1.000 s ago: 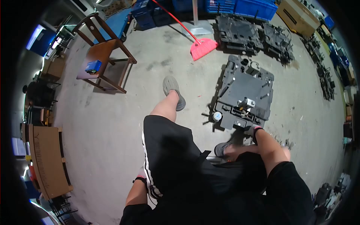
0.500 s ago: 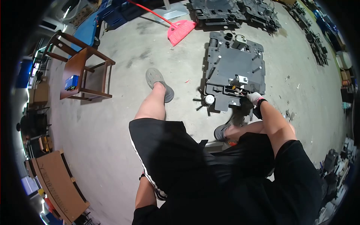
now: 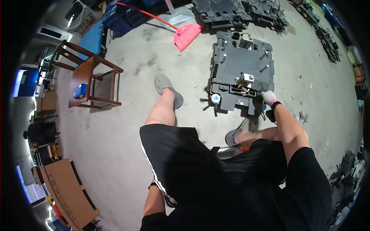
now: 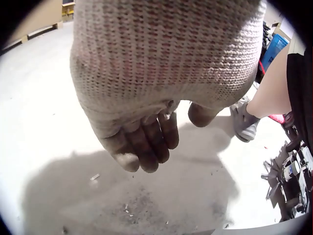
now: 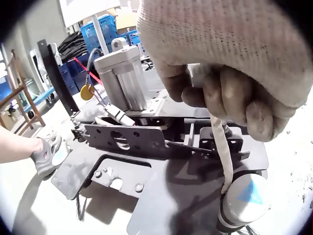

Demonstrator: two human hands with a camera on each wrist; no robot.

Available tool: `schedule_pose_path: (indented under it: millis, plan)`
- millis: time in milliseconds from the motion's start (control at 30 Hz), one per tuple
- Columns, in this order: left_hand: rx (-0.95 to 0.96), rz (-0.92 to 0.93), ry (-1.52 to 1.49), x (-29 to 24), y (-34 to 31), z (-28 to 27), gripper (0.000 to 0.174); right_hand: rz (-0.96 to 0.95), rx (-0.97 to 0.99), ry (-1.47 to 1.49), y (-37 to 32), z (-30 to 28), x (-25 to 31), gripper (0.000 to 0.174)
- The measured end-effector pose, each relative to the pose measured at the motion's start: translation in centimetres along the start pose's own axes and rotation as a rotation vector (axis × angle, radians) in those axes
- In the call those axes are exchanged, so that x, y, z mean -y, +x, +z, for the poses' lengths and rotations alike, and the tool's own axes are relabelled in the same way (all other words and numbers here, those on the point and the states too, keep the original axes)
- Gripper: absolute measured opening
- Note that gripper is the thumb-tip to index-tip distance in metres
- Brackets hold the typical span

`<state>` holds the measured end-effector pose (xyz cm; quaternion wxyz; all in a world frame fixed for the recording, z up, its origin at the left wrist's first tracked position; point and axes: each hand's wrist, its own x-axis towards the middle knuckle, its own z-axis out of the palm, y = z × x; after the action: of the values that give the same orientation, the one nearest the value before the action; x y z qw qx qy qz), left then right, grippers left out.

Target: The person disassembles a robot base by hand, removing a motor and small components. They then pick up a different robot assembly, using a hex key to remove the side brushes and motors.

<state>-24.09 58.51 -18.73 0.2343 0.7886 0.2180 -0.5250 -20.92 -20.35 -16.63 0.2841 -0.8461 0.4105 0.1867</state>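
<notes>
In the head view a flat dark grey machine chassis lies on the floor. At its near right corner is my gloved right hand. The right wrist view shows that right hand with curled fingers, gripping a whitish cable above the chassis plate. The cable runs down beside a round white cap with a blue triangle. My gloved left hand hangs over the floor beside my leg, fingers loosely bent, holding nothing visible; in the head view my leg mostly hides it.
A wooden chair holding a blue box stands at the left. A red broom lies beyond my foot. More chassis units sit at the back, with machine parts along the right. A cardboard box is at lower left.
The head view has shifted, bringing the chassis higher in the picture. My right hand has moved from the chassis's near edge towards its right corner. My left hand still hangs beside my leg.
</notes>
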Motion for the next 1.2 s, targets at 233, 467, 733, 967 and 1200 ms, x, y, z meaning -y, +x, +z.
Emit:
schedule_pose_path:
  millis: [233, 467, 733, 967, 1200]
  plan:
    - [-0.108, 0.032, -0.059, 0.6, 0.6, 2.2, 0.042, -0.021, -0.041, 0.05, -1.7, 0.8, 1.6, 0.047]
    - [-0.185, 0.03, -0.105, 3.7, -0.2, 5.3, 0.041, -0.366, 0.158, -0.403, -7.2, 5.0, 5.5, 0.044]
    - [-0.321, 0.049, -0.192, 10.1, -2.8, 8.0, 0.04, -0.582, 0.159, -0.371, -11.2, 8.8, 5.1, 0.036]
    - [-0.397, 0.036, -0.281, 11.5, -3.2, 9.4, 0.039, -0.806, 0.392, -0.515, -12.0, 9.4, 9.5, 0.059]
    - [-0.436, 0.208, -0.787, 10.4, -8.6, 7.9, 0.033, -0.969, 0.345, -0.352, -15.4, 5.7, 17.3, 0.05]
